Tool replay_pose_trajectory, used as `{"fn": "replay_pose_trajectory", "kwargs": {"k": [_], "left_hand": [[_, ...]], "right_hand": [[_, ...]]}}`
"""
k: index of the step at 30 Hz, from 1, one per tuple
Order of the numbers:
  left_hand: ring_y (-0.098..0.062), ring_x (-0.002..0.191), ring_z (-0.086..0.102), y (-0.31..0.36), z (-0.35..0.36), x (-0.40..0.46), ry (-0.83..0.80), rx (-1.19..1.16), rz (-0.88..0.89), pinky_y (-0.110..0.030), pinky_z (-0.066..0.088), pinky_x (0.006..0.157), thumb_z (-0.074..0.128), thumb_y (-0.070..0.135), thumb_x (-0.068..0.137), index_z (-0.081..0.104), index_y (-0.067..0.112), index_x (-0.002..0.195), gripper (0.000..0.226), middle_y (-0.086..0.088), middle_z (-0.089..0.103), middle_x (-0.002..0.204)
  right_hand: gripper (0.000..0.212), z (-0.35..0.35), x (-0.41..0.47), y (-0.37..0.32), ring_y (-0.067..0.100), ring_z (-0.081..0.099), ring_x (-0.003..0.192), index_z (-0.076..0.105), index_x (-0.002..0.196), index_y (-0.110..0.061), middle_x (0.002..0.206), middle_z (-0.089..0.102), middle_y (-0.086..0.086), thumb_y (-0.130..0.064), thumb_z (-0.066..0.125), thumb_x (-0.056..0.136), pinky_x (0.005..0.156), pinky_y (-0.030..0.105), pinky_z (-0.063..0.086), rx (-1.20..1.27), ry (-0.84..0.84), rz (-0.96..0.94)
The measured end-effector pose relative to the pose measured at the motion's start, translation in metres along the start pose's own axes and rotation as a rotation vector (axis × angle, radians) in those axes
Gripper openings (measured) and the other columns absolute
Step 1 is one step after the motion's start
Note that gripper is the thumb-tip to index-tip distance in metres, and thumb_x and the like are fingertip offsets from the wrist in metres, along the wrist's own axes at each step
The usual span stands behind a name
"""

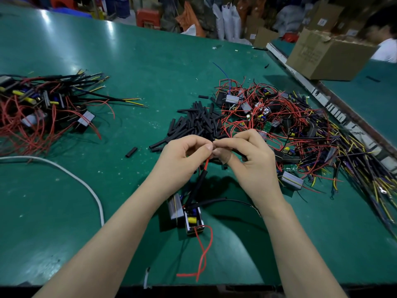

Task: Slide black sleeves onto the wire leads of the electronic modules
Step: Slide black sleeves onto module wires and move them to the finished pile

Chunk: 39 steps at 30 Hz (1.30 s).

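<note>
Both hands meet just above module (189, 216). L hand (184, 155) pinches red lead (206, 164) steady; R hand (247, 155) pinches black sleeve (238, 153), lined up w/ lead tip. Sleeve pile (193, 125) beyond, easy reach.

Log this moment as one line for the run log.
step: sleeving lead | left hand: pinches lead | right hand: pinches black sleeve | module: on table

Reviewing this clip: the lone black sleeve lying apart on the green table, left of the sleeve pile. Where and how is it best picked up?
Probably a pinch across the middle of the lone sleeve, coming from straight above. It lies flat on the table, a short narrow tube with bare table on both long sides, so fingertips can close across its width. Its ends are open and should stay free for threading onto a lead.
</note>
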State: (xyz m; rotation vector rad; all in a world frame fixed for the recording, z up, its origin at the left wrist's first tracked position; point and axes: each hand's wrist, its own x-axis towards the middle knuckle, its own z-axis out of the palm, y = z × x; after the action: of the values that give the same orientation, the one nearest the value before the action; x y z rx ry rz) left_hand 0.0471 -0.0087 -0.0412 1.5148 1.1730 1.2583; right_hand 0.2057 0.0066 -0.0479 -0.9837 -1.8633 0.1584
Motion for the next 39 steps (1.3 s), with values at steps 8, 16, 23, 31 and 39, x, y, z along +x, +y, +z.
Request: {"fn": "replay_pose_trajectory", "kwargs": {"k": [8, 16, 23, 31, 39], "left_hand": [[-0.003, 0.063, 0.052, -0.006, 0.000, 0.001, -0.120, 0.077, -0.048, -0.024, 0.044, 0.066, 0.058, 0.019, 0.093, 0.066, 0.025, 0.082, 0.015, 0.010, 0.065, 0.068], [0.005, 0.053, 0.050, -0.005, -0.010, -0.001, -0.225, -0.013, -0.184, -0.006, 0.039, 0.055, 0.063, 0.021, 0.089, 0.071, 0.013, 0.082, 0.013, 0.009, 0.070, 0.067], [0.001, 0.065, 0.056, -0.005, -0.014, -0.001, -0.134, -0.021, -0.106, -0.009, 0.045, 0.066, 0.058, 0.019, 0.093, 0.069, 0.019, 0.083, 0.015, 0.011, 0.068, 0.066], [-0.006, 0.069, 0.052, -0.006, -0.010, 0.001, -0.116, -0.006, -0.077, -0.016, 0.040, 0.065, 0.058, 0.026, 0.092, 0.069, 0.025, 0.084, 0.014, 0.013, 0.068, 0.068], [0.004, 0.058, 0.046, -0.006, -0.009, 0.001, -0.104, -0.046, -0.076, -0.009, 0.037, 0.056, 0.055, 0.023, 0.094, 0.068, 0.023, 0.087, 0.015, 0.014, 0.066, 0.065]], "right_hand": [[0.025, -0.002, 0.000, 0.003, 0.016, 0.060, 0.090, 0.064, 0.117, -0.013, 0.095, 0.063, 0.004, -0.007, 0.054, 0.095, 0.083, 0.022, 0.046, 0.186, -0.133, 0.105], [0.021, -0.001, -0.001, 0.012, 0.007, 0.059, 0.082, 0.044, 0.092, -0.037, 0.089, 0.062, -0.010, -0.024, 0.060, 0.091, 0.071, 0.020, 0.045, 0.214, -0.102, 0.239], [0.026, -0.001, -0.001, 0.010, 0.013, 0.063, 0.087, 0.042, 0.087, -0.049, 0.085, 0.067, -0.004, -0.032, 0.061, 0.088, 0.075, 0.029, 0.046, 0.222, -0.082, 0.302], [0.031, 0.004, -0.002, 0.002, 0.002, 0.061, 0.086, 0.041, 0.089, -0.037, 0.083, 0.063, -0.011, -0.018, 0.066, 0.089, 0.074, 0.011, 0.040, 0.269, -0.113, 0.325], [0.028, 0.001, 0.000, 0.000, 0.004, 0.060, 0.084, 0.044, 0.092, -0.033, 0.082, 0.060, -0.012, -0.015, 0.065, 0.091, 0.072, 0.009, 0.039, 0.349, -0.097, 0.323]]}}
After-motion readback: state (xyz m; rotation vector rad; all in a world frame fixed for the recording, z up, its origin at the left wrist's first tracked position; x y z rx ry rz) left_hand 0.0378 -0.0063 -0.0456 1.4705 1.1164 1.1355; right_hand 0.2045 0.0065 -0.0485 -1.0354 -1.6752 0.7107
